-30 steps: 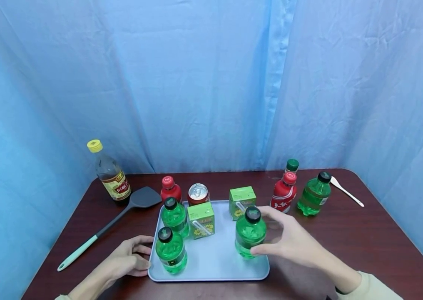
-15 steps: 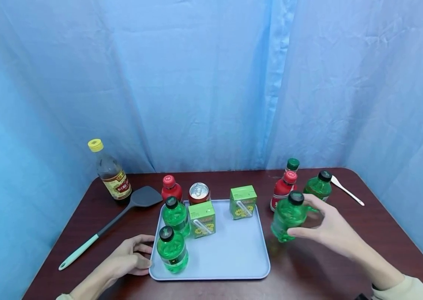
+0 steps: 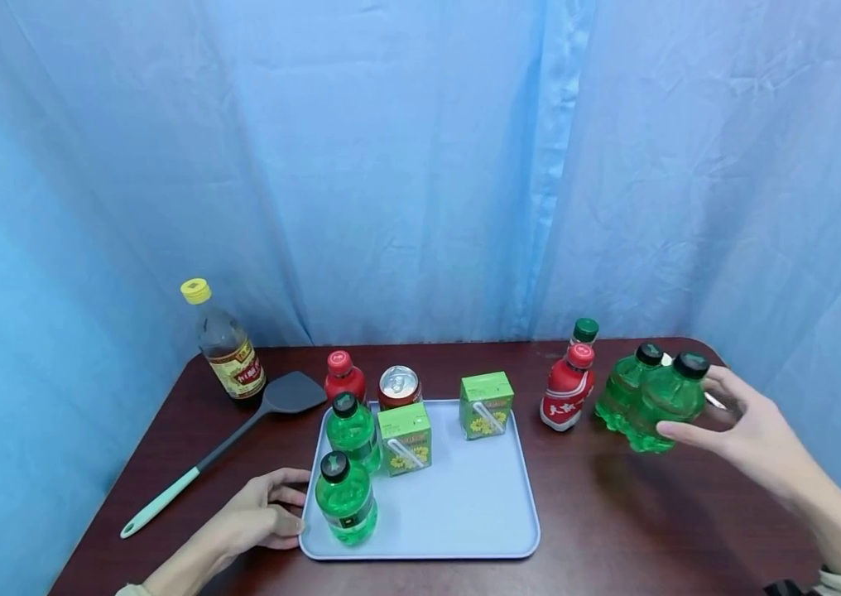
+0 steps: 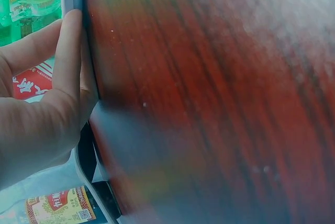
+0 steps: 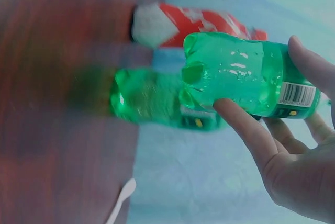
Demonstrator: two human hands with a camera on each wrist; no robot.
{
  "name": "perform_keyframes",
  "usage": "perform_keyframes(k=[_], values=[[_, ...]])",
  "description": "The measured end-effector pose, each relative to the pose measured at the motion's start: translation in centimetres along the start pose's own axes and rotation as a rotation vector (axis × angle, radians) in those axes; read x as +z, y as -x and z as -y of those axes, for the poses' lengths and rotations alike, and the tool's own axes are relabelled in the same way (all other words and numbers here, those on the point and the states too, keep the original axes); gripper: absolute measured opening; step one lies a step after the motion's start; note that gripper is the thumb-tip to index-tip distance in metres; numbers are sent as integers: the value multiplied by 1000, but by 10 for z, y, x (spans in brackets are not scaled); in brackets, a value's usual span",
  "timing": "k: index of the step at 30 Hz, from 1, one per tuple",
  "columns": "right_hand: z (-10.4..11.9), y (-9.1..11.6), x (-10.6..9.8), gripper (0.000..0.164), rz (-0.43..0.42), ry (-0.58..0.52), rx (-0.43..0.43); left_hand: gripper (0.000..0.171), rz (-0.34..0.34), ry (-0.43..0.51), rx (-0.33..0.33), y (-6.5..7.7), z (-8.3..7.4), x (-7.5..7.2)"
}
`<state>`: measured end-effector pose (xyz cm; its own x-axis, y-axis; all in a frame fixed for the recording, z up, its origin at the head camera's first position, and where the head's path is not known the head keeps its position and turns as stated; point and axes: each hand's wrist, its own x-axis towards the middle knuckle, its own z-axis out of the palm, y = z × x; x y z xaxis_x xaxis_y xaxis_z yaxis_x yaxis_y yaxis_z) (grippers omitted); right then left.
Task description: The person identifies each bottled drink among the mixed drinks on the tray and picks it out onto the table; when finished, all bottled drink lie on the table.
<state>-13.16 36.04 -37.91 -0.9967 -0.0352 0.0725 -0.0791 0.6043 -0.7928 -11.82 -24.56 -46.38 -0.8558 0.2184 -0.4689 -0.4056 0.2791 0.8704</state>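
My right hand (image 3: pixel 759 439) grips a small green bottle (image 3: pixel 672 399) with a black cap and holds it above the table, right of the tray. In the right wrist view, thumb and fingers lie round this green bottle (image 5: pixel 238 72), its ridged base free. Just behind it stands another green bottle (image 3: pixel 620 385), partly covered by it in the head view. My left hand (image 3: pixel 257 513) rests against the left edge of the pale blue tray (image 3: pixel 465 521), fingertips touching its rim. On the tray stand two green bottles (image 3: pixel 346 505) and two green drink cartons (image 3: pixel 406 447).
Red bottles (image 3: pixel 568 393) stand right of the tray and behind its left corner, near a can (image 3: pixel 400 385). A green-capped bottle (image 3: pixel 584 329) is mostly hidden. A white spoon (image 5: pixel 123 198) lies far right; a spatula (image 3: pixel 242 434) and yellow-capped sauce bottle (image 3: pixel 234 360) are left.
My right hand has lifted the green bottle off the tray's right side and carried it right, to beside the other green bottle. My left hand has stayed at the tray's edge.
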Motion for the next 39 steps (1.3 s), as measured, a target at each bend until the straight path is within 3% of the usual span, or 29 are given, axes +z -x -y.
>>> perform_keyframes(k=[4, 12, 22, 31, 39], values=[[-4, -5, -14, 75, -15, -28, 27, 71, 10, 2, 16, 0, 2, 0], [-27, -17, -31, 81, -30, -49, -9, 71, -3, 8, 3, 0, 2, 2], [-56, -32, -33, 95, -74, 23, 68, 71, -10, 0, 3, 1, 1, 1], [-79, -37, -31, 91, -62, -79, 59, 70, -10, 3, 8, 3, 2, 1], [-87, -39, -27, 94, -58, -70, 76, 71, -12, -1, 18, 0, 4, 0]])
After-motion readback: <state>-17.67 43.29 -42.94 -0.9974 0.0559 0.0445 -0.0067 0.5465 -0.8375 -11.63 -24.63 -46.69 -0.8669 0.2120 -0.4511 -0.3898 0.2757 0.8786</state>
